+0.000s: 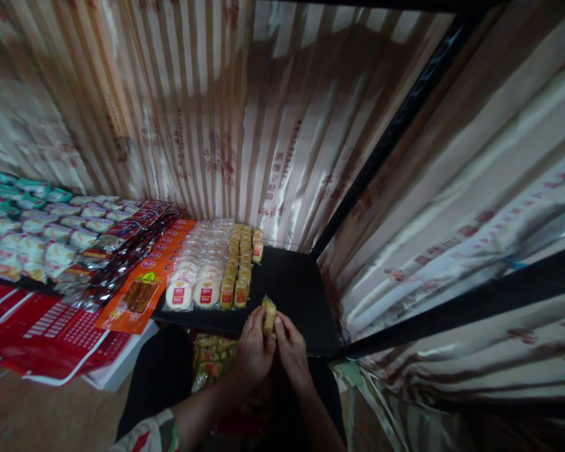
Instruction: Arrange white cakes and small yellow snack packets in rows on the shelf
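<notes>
Between my two hands is a small yellow-gold wrapped snack packet [269, 316], held upright over the front edge of the black shelf [294, 285]. My left hand [254, 345] closes round its left side, and my right hand [292, 348] pinches it from the right with the thumb. Just beyond, rows of similar gold packets [235, 267] stand on the shelf, with one packet [257, 245] starting a further column at the back. Below my left forearm, more wrapped packets [211, 358] lie in a heap between my knees, partly hidden by my arms.
Left of the gold rows are round white packaged cakes [206, 290], an orange pretzel-stick bag [139, 295], dark red packets [132, 235], and white and green bags [32, 188]. A red printed bag [51, 333] hangs at lower left. Black metal posts [386, 138] and printed curtains [216, 125] enclose the shelf.
</notes>
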A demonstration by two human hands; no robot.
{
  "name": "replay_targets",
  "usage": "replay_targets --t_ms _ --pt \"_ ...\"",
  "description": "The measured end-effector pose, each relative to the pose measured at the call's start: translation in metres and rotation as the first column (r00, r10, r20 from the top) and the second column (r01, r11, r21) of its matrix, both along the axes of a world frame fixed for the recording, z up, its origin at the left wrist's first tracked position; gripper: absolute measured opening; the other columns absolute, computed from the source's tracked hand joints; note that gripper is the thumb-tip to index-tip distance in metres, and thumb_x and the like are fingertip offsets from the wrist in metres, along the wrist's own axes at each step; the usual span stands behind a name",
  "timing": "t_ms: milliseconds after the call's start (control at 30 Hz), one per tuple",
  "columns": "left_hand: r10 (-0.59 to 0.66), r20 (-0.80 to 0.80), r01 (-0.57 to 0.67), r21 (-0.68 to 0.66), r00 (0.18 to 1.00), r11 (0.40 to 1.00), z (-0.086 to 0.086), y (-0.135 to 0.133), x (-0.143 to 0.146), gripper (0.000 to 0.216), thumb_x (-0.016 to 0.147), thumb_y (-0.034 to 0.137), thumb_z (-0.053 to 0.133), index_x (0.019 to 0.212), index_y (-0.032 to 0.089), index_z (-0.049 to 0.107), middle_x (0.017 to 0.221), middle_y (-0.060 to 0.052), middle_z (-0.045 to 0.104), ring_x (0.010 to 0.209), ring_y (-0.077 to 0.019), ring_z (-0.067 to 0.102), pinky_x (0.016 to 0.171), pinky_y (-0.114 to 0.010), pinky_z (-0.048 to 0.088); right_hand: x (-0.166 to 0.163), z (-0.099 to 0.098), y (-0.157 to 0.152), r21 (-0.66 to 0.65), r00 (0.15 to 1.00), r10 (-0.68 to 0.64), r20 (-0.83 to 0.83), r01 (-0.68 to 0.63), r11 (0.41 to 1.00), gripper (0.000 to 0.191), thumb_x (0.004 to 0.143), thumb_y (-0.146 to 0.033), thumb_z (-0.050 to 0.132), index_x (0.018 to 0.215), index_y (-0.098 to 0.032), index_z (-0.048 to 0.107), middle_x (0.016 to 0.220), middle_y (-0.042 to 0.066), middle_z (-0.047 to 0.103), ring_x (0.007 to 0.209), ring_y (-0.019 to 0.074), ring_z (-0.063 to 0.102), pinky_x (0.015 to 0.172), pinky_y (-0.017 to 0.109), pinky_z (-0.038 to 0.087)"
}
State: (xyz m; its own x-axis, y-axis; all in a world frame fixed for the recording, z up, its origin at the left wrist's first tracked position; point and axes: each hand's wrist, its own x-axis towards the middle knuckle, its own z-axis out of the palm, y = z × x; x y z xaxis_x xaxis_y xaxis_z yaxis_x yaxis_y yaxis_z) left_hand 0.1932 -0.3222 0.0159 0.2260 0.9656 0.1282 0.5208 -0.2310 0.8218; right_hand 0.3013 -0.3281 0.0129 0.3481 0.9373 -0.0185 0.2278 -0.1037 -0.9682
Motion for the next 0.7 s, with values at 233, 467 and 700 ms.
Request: replay_targets --t_ms 233,467,700 --pt "0.135 0.067 -0.124 -0.148 0.989 0.981 0.000 0.027 0.018 0.045 0.078 0.018 0.044 0.123 0.011 0.044 0.125 -0.011 0.055 0.118 -0.0193 0.048 0.104 -0.034 0.036 0.009 0.000 0.020 0.010 0.999 0.021 -0.033 -0.021 1.000 0.037 0.076 -0.043 0.051 0.099 -0.017 0.064 0.100 0.009 0.067 0.090 0.0196 0.063 0.084 0.032 0.049" --pt "0.192 0.233 -0.157 -0.159 0.953 0.975 -0.018 0.043 0.028 0.040 0.083 0.024 0.041 0.121 0.014 0.048 0.119 -0.011 0.059 0.114 -0.0215 0.053 0.101 -0.038 0.039 0.013 -0.009 0.038 -0.048 0.993 -0.115 -0.005 0.114 0.992 0.041 0.066 -0.040 0.062 0.101 -0.017 0.060 0.087 0.006 0.068 0.074 0.0187 0.065 0.074 0.034 0.053" --pt "0.232 0.219 -0.188 -0.205 0.948 0.961 -0.027 0.060 0.038 0.041 0.083 0.020 0.038 0.122 0.013 0.049 0.121 -0.012 0.057 0.114 -0.0194 0.053 0.103 -0.034 0.037 0.026 -0.016 0.055 -0.109 0.996 0.004 -0.089 -0.013 0.994 0.038 0.066 -0.040 0.063 0.098 -0.020 0.064 0.093 0.005 0.071 0.086 0.0208 0.066 0.082 0.035 0.051"
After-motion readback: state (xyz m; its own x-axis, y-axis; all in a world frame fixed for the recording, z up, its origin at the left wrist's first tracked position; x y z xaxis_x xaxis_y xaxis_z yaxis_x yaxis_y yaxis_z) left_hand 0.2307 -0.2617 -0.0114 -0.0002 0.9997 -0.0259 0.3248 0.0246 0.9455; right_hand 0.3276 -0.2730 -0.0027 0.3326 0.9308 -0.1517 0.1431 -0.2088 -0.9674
